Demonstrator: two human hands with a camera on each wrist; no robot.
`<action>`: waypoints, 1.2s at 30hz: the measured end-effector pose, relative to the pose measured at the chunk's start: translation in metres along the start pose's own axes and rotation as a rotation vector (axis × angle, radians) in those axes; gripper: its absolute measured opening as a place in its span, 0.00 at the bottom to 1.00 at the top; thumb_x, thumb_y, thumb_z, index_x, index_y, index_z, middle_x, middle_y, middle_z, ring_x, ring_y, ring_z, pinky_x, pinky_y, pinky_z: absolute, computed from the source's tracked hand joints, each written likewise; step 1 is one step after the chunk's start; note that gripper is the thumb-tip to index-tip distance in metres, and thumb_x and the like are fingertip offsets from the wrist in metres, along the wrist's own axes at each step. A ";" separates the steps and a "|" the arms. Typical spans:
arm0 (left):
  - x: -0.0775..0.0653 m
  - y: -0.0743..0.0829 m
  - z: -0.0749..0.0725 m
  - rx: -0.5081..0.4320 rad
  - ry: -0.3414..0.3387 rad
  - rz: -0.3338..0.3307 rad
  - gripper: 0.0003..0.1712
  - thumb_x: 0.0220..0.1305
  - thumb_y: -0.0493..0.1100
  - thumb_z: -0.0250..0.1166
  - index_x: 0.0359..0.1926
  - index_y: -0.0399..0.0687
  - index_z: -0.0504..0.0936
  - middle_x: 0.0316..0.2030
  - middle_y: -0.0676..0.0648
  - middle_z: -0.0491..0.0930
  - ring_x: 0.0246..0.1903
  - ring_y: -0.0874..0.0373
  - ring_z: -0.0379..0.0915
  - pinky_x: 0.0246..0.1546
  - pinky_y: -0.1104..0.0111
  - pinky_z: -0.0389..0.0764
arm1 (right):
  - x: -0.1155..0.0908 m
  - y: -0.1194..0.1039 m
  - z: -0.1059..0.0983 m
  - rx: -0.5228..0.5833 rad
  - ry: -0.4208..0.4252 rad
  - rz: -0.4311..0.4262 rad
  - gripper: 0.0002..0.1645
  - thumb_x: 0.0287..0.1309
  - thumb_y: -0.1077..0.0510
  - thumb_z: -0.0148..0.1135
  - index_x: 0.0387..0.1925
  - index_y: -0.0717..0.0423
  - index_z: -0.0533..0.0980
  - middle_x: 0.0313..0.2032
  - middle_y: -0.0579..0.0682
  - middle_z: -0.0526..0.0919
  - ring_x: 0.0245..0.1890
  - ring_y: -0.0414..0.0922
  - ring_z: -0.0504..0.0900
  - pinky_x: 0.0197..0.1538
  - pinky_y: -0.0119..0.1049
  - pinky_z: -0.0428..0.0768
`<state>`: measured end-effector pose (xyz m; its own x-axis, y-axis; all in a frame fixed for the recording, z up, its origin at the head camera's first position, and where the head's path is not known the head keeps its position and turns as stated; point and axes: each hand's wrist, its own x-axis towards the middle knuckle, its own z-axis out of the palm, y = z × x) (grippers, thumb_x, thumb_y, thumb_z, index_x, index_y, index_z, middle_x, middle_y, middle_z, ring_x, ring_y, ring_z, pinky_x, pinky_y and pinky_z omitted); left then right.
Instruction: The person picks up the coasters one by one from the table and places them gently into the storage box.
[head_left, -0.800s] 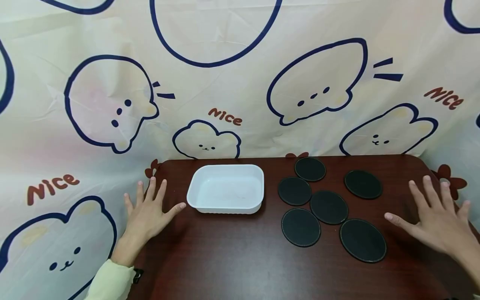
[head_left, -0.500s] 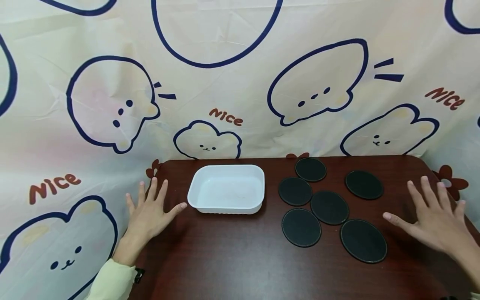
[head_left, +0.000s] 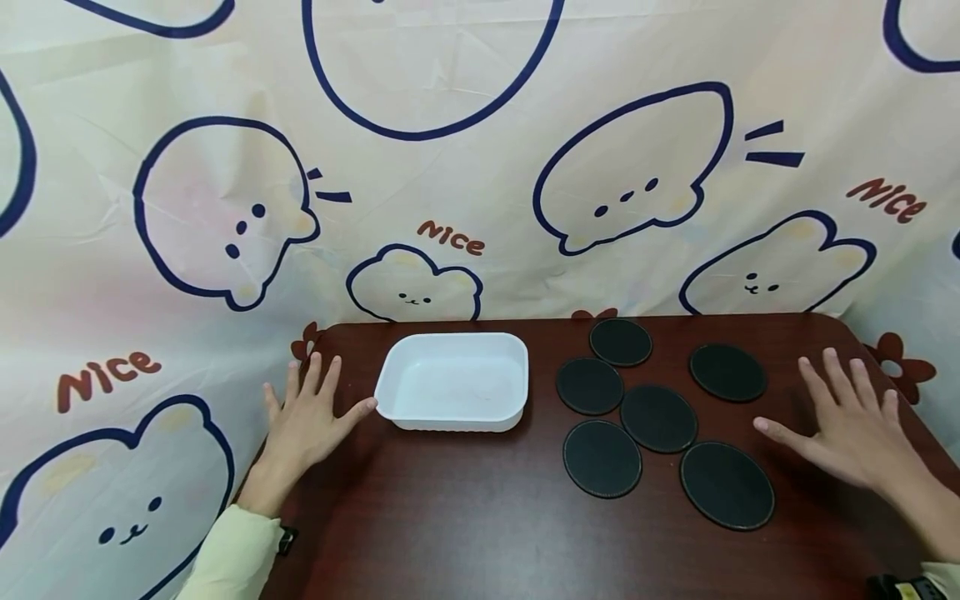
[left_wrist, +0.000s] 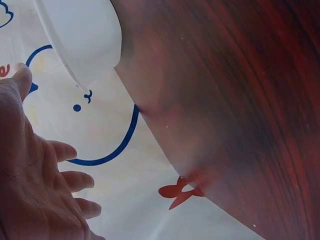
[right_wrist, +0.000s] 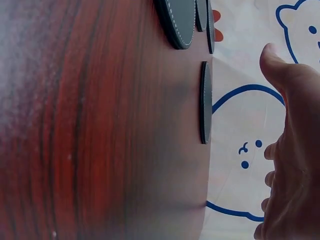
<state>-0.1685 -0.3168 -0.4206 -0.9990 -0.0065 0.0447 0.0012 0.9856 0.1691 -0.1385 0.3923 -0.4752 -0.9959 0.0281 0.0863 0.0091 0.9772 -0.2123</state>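
A white plastic tray (head_left: 450, 422) stands at the back left of the dark wooden table. My left hand (head_left: 303, 427) is just left of it with fingers spread, its thumb tip close to the tray's left side; whether they touch I cannot tell. Several round black coasters lie flat at the right, among them a front one (head_left: 727, 486), a middle one (head_left: 658, 418) and a back right one (head_left: 727, 372). To their right is my right hand (head_left: 862, 429), fingers spread and holding nothing. The right wrist view shows stitched edges on a coaster (right_wrist: 181, 20).
The brown table (head_left: 450, 517) ends at the back against a cream cloth (head_left: 420, 183) printed with blue cartoon outlines. More coasters lie at the back (head_left: 620, 342), left (head_left: 589, 386) and front left (head_left: 602, 458) of the group. Dark bands are on both wrists.
Both hands have drifted inward: the left slightly right toward the tray, the right leftward toward the coasters. The tray and coasters have stayed in place.
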 end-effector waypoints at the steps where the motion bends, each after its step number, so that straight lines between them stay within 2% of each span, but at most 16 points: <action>1: 0.001 0.000 0.000 -0.001 0.000 0.001 0.64 0.69 0.82 0.54 0.86 0.41 0.51 0.84 0.26 0.44 0.83 0.22 0.29 0.74 0.19 0.29 | 0.002 0.000 0.001 0.007 -0.004 -0.007 0.78 0.62 0.20 0.62 0.85 0.67 0.36 0.82 0.76 0.27 0.81 0.79 0.24 0.73 0.86 0.29; 8: 0.008 0.002 0.000 -0.024 -0.019 0.016 0.64 0.70 0.82 0.52 0.87 0.42 0.49 0.85 0.27 0.42 0.84 0.23 0.29 0.74 0.19 0.30 | 0.013 0.003 0.001 0.070 -0.022 -0.052 0.75 0.66 0.25 0.64 0.84 0.72 0.38 0.81 0.79 0.29 0.81 0.80 0.27 0.73 0.87 0.35; 13: 0.010 0.004 0.000 -0.030 -0.018 0.027 0.64 0.70 0.82 0.52 0.87 0.42 0.49 0.85 0.28 0.43 0.84 0.23 0.30 0.75 0.20 0.32 | 0.021 0.008 0.002 0.132 -0.043 -0.094 0.73 0.67 0.29 0.65 0.83 0.74 0.38 0.81 0.79 0.30 0.81 0.80 0.27 0.73 0.87 0.34; 17: 0.011 0.005 0.001 -0.044 -0.015 0.034 0.63 0.71 0.81 0.54 0.86 0.41 0.50 0.85 0.28 0.43 0.84 0.23 0.32 0.76 0.21 0.34 | 0.029 0.010 0.002 0.183 -0.071 -0.109 0.71 0.69 0.31 0.64 0.84 0.72 0.37 0.82 0.78 0.30 0.82 0.77 0.25 0.73 0.87 0.35; 22: 0.012 0.007 0.002 -0.087 -0.010 0.048 0.62 0.73 0.77 0.56 0.86 0.38 0.50 0.84 0.27 0.46 0.83 0.23 0.37 0.78 0.23 0.36 | 0.039 0.012 0.003 0.231 -0.103 -0.117 0.70 0.71 0.32 0.64 0.85 0.66 0.34 0.83 0.74 0.29 0.83 0.74 0.27 0.71 0.88 0.43; 29: 0.014 0.008 0.007 -0.155 -0.009 0.085 0.59 0.75 0.73 0.58 0.85 0.36 0.51 0.84 0.28 0.49 0.83 0.26 0.44 0.79 0.26 0.44 | 0.049 0.014 0.006 0.281 -0.082 -0.140 0.69 0.68 0.37 0.70 0.86 0.66 0.38 0.83 0.76 0.38 0.80 0.82 0.45 0.67 0.88 0.54; 36: 0.014 0.009 0.008 -0.172 -0.024 0.086 0.58 0.75 0.72 0.59 0.86 0.37 0.50 0.84 0.29 0.49 0.83 0.27 0.45 0.80 0.27 0.44 | 0.061 0.015 0.006 0.312 -0.083 -0.116 0.69 0.66 0.37 0.73 0.86 0.65 0.42 0.80 0.79 0.49 0.73 0.84 0.58 0.64 0.87 0.60</action>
<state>-0.1826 -0.3065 -0.4267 -0.9956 0.0829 0.0435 0.0927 0.9388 0.3317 -0.1999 0.4073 -0.4789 -0.9927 -0.1091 0.0509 -0.1200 0.8610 -0.4943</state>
